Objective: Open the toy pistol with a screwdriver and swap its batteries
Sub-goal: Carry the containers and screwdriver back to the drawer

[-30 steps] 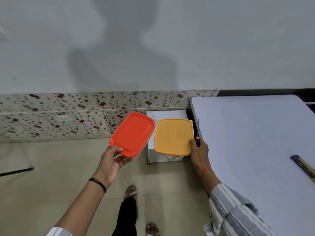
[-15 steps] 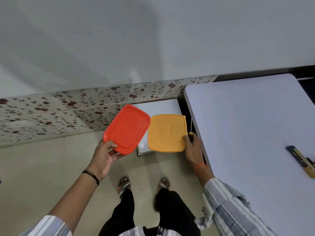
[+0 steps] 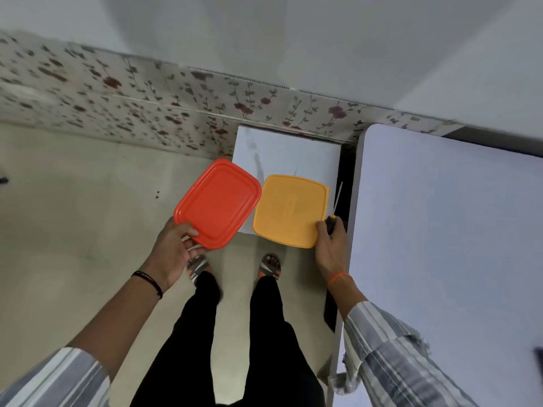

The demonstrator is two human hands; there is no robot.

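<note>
My left hand (image 3: 176,248) grips a red lidded box (image 3: 218,203) by its near corner, thumb on the lid. My right hand (image 3: 331,245) holds a yellow lidded box (image 3: 291,210) by its near right corner and also a screwdriver (image 3: 335,208), whose thin metal shaft points away from me past the box's right edge. Both boxes are held above the floor and the near edge of a small white stand (image 3: 286,152). No toy pistol shows in view.
A large white table (image 3: 446,230) fills the right side, its left edge just beside my right hand. A dark object (image 3: 538,358) pokes in at the table's right edge. My legs and sandalled feet stand on the beige floor (image 3: 73,230) below the boxes. A flowered wall strip runs behind.
My view has tipped further down and swung left, so my legs and feet now show fully. Both hands still hold their boxes side by side; the dark object has slid to the frame's edge.
</note>
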